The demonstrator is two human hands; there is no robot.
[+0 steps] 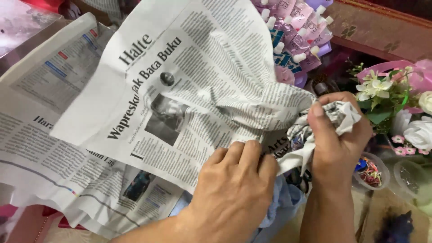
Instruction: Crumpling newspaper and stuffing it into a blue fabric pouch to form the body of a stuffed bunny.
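The right hand (337, 139) has its fingers (320, 123) closed tight around a crumpled corner of the newspaper sheet (189, 90), the wad bunched inside the fist with a twisted end poking out beside the knuckles. The left hand (236, 180) lies just beside it, fingers curled and pressing down on the near edge of the same sheet, not clearly pinching it. The sheet fans up and away from the two hands, creased where it is gathered. Under it lie more newspapers (54, 135), spread flat toward the left. Blue cloth (283, 202) shows below the hands. To the right stand artificial flowers (382, 92) and small plastic cups (371, 171); pink tubes (299, 27) lie beyond the sheet.
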